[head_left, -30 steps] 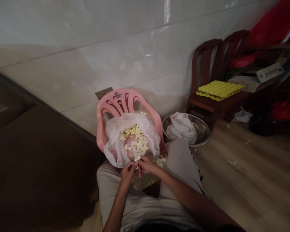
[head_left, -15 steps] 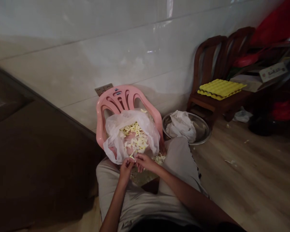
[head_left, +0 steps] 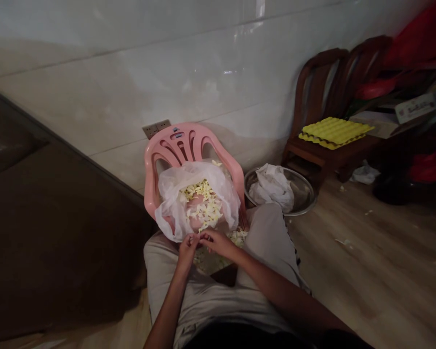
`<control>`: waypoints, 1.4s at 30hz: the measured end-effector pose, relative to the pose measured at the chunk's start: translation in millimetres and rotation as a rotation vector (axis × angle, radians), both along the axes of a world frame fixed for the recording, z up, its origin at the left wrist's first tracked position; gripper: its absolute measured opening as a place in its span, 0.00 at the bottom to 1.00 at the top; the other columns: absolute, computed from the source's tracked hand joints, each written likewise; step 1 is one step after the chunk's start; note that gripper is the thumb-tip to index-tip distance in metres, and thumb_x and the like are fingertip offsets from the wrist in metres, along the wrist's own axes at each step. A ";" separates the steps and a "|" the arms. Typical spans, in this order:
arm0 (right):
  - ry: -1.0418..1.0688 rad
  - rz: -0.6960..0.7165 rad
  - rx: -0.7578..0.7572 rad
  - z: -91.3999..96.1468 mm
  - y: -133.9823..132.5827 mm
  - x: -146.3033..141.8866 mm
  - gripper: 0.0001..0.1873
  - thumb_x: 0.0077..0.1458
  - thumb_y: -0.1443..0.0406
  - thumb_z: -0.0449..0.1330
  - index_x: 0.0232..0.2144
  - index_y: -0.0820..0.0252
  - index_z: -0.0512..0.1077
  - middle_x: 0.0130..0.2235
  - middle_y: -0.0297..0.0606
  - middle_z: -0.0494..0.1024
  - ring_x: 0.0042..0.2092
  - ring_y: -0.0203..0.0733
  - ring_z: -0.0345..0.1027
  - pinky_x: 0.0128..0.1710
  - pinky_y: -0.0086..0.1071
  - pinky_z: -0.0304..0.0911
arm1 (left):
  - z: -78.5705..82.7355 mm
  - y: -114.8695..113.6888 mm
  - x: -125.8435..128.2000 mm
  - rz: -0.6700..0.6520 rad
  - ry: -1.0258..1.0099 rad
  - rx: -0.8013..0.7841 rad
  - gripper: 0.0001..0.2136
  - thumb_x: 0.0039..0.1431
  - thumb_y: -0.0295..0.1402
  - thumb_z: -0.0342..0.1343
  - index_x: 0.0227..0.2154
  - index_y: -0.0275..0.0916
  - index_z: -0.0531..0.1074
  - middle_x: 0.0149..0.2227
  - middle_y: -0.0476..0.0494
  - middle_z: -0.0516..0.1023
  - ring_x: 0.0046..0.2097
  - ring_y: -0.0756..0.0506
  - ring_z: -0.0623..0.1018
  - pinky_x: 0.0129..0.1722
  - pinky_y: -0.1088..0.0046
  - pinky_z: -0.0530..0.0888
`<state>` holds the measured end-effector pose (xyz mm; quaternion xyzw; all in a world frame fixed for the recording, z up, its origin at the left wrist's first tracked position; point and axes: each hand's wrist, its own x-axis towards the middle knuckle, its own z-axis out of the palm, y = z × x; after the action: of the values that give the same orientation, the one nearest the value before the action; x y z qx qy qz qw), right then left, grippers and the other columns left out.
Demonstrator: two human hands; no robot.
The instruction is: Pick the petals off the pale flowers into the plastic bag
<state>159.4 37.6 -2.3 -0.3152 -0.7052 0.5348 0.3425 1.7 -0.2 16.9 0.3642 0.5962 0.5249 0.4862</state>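
The left hand (head_left: 187,252) and right hand (head_left: 216,244) meet at the lower lip of a sheer plastic bag (head_left: 172,213), their fingers (head_left: 206,236) pressed together and pinching a thin pale strip, though how firm the pinch is I cannot tell. The bag sits open on a pink plastic chair (head_left: 160,160), holding a loose heap of pale yellow petals (head_left: 199,203). More petals (head_left: 238,237) lie just below its edge, by the grey trousers (head_left: 272,237). Beside the chair stands a steel basin (head_left: 305,191) with a crumpled white bag (head_left: 272,186) in it
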 end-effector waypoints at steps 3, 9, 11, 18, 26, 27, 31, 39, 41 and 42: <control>0.027 -0.019 -0.019 1.2 -0.7 -0.3 0.11 0.64 0.56 0.59 0.40 0.57 0.74 0.31 0.32 0.74 0.25 0.32 0.67 0.24 0.24 0.61 | 3.7 -1.4 1.2 -0.014 -0.013 -0.010 0.25 0.36 0.53 0.71 0.28 0.36 0.77 0.21 0.49 0.78 0.24 0.49 0.75 0.25 0.76 0.70; 0.086 -0.021 -0.109 -5.0 2.1 -3.4 0.17 0.64 0.51 0.56 0.38 0.58 0.73 0.26 0.29 0.71 0.22 0.31 0.65 0.21 0.24 0.59 | 7.1 -3.7 1.9 -0.049 -0.020 -0.021 0.25 0.35 0.53 0.72 0.26 0.35 0.79 0.21 0.48 0.77 0.25 0.49 0.74 0.26 0.76 0.69; 0.096 -0.002 -0.139 -6.2 3.4 -3.8 0.17 0.65 0.51 0.56 0.38 0.57 0.73 0.24 0.28 0.69 0.21 0.32 0.66 0.20 0.24 0.59 | 6.6 -3.8 1.8 -0.046 -0.023 -0.023 0.24 0.36 0.53 0.72 0.26 0.35 0.79 0.21 0.48 0.77 0.25 0.49 0.74 0.27 0.76 0.69; 0.114 0.022 -0.107 -2.2 3.3 -1.6 0.14 0.65 0.54 0.56 0.40 0.58 0.74 0.28 0.30 0.72 0.21 0.31 0.65 0.20 0.24 0.61 | 1.6 -2.8 0.1 -0.038 -0.043 -0.048 0.25 0.36 0.54 0.71 0.24 0.35 0.78 0.22 0.48 0.77 0.27 0.49 0.74 0.28 0.76 0.69; 0.032 0.004 0.017 6.0 0.9 6.0 0.11 0.64 0.58 0.58 0.42 0.57 0.77 0.36 0.35 0.77 0.23 0.30 0.66 0.22 0.23 0.61 | -2.9 -1.1 -0.6 -0.051 -0.059 -0.071 0.25 0.34 0.55 0.71 0.23 0.35 0.78 0.21 0.49 0.76 0.25 0.49 0.75 0.28 0.76 0.70; 0.039 0.006 0.005 6.1 1.1 5.9 0.11 0.64 0.59 0.58 0.42 0.57 0.77 0.35 0.34 0.77 0.23 0.30 0.66 0.22 0.23 0.61 | -3.5 -1.0 -0.8 -0.053 -0.057 -0.066 0.25 0.34 0.54 0.71 0.23 0.35 0.78 0.21 0.49 0.76 0.26 0.49 0.75 0.28 0.76 0.70; 0.077 0.011 -0.084 3.7 2.7 3.7 0.12 0.62 0.57 0.60 0.38 0.59 0.76 0.30 0.32 0.76 0.22 0.31 0.65 0.21 0.24 0.60 | -6.9 -0.6 -2.2 -0.054 -0.045 -0.046 0.24 0.37 0.53 0.71 0.26 0.35 0.80 0.24 0.47 0.78 0.29 0.47 0.77 0.29 0.75 0.71; -0.089 0.020 0.162 7.8 1.9 6.7 0.07 0.63 0.62 0.61 0.38 0.57 0.77 0.32 0.33 0.79 0.30 0.36 0.70 0.32 0.27 0.64 | -16.0 0.1 -2.0 -0.046 -0.036 -0.038 0.24 0.40 0.55 0.68 0.26 0.35 0.78 0.25 0.48 0.78 0.29 0.48 0.76 0.30 0.75 0.72; -0.136 0.003 0.298 12.8 0.3 7.8 0.06 0.63 0.64 0.61 0.40 0.56 0.78 0.37 0.36 0.80 0.38 0.39 0.73 0.40 0.29 0.65 | -17.1 0.0 -1.8 -0.039 -0.038 -0.033 0.25 0.41 0.55 0.68 0.29 0.36 0.78 0.26 0.48 0.79 0.29 0.49 0.76 0.30 0.75 0.72; -0.148 -0.004 0.343 15.1 -0.5 8.1 0.07 0.63 0.65 0.61 0.42 0.56 0.78 0.40 0.37 0.80 0.41 0.41 0.73 0.43 0.30 0.65 | -17.5 -0.1 -1.8 -0.037 -0.041 -0.032 0.25 0.41 0.55 0.69 0.31 0.36 0.78 0.27 0.48 0.80 0.29 0.49 0.77 0.31 0.75 0.73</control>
<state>167.4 37.1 12.9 -0.2919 -0.8087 0.3815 0.3395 -0.2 -0.3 -0.5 0.3566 0.5876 0.5137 0.5134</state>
